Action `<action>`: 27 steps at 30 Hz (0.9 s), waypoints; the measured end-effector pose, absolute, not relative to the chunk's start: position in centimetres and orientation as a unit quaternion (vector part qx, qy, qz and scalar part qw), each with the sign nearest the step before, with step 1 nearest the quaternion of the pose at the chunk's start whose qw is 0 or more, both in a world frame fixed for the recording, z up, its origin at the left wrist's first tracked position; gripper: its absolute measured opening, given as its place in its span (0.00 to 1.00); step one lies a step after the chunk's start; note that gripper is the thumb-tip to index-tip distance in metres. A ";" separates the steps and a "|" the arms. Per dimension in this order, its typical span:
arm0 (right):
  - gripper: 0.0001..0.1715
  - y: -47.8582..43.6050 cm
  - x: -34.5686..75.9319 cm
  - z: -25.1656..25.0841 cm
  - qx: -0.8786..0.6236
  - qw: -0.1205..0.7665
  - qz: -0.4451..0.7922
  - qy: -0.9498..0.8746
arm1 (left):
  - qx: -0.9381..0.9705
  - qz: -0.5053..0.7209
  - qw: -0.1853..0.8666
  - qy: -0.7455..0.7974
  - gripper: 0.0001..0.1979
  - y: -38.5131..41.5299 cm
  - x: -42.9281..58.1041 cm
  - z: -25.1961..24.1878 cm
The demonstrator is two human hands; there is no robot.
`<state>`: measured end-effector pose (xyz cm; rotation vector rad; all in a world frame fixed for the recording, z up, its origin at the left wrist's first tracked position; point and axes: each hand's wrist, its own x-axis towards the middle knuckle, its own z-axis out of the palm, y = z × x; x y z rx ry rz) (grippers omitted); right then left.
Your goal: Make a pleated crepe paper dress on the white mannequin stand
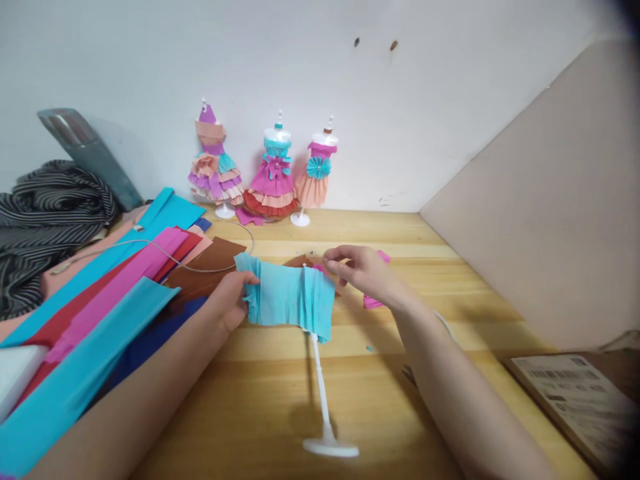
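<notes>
A pleated light blue crepe paper piece (pixel 280 293) hangs across the upper part of a small white stand (pixel 321 387), whose round base rests toward the front of the wooden table. My left hand (pixel 233 297) pinches the paper's left end between thumb and fingers. Just above and right of the paper's right edge is my right hand (pixel 353 263), its thumb and index finger brought close together near the tip; whether something tiny is between them is too small to tell. The form under the paper is mostly hidden.
Three little dress forms (pixel 270 173) in paper dresses stand by the wall. Colored paper strips (pixel 100 300), a thin cord and striped cloth (pixel 55 213) lie left. Pink scraps (pixel 373 302) are beyond my right wrist. A labelled cardboard piece (pixel 565 387) lies right.
</notes>
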<state>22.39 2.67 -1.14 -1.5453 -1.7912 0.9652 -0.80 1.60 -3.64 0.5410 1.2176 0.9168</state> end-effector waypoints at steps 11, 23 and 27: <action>0.10 2.9 22.1 -1.8 -0.540 0.275 0.368 -0.705 | 0.210 0.419 0.701 0.538 0.10 1.1 -0.6 -3.6; 0.19 0.6 19.8 -1.5 -0.463 0.385 0.340 -0.723 | 0.308 0.372 0.762 0.431 0.18 0.1 -0.6 -2.0; 0.28 0.0 18.8 -1.7 -0.398 0.393 0.302 -0.772 | 0.386 0.381 0.739 0.398 0.25 -0.4 -0.3 -2.1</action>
